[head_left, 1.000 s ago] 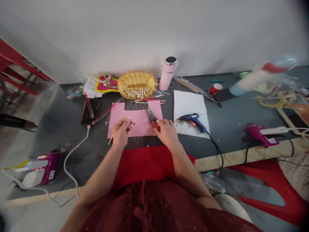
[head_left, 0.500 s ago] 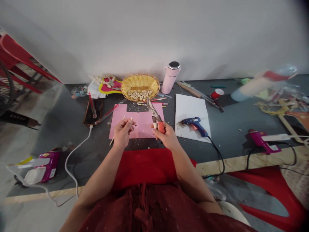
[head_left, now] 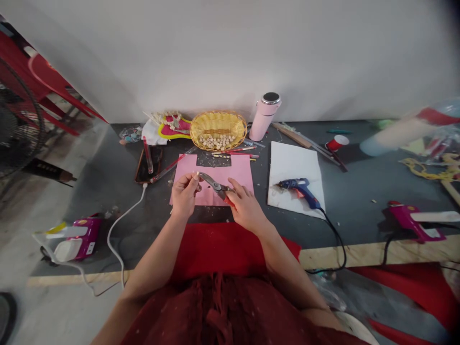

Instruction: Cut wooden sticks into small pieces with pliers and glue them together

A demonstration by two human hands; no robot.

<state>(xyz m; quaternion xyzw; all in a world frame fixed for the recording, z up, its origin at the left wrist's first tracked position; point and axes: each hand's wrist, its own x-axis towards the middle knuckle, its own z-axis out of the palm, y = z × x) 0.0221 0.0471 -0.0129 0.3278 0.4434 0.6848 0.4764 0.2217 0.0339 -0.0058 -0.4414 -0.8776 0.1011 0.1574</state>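
Note:
My left hand (head_left: 185, 194) is closed in a pinch, with a small pale piece (head_left: 197, 174) at the tips of thumb and finger. Pruning shears (head_left: 214, 185) with red handles are in my right hand (head_left: 246, 203), fingers over the grips. Their metal blades point left, and the tip reaches the pale piece; whether it touches cannot be made out. Both hands are above the pink sheet (head_left: 240, 167), which lies on the dark table with small scraps around it. Behind it stands a yellow wicker basket (head_left: 218, 117) holding many small pale pieces.
To the right, a blue glue gun (head_left: 300, 189) rests on a white board (head_left: 283, 155). A pink flask (head_left: 265, 117) stands at the back. A phone (head_left: 154, 160) with a cable and a purple power block (head_left: 84, 237) are leftward. A red thread spool (head_left: 336, 143) sits at right.
My right hand has turned the shears leftward and brought their tip to my left fingertips. The red handles are now more covered by my fingers. The whole view has shifted slightly.

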